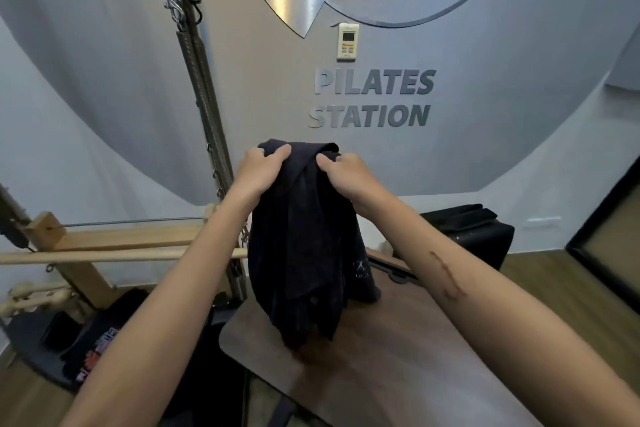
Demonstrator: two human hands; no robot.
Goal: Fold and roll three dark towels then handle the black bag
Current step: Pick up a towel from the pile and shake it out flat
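In the head view, the person is holding a dark, limp cloth towel (301,246) up at the centre of the frame, its lower end just touching the brown wood-grain surface (398,357). The left hand (258,168) and right hand (346,172) are each clenching the bunched top edge. A black fabric bag (478,236) is sitting at three o'clock. The bunched grip is probably hiding the corners, so the towel risks folding crooked or slipping off.
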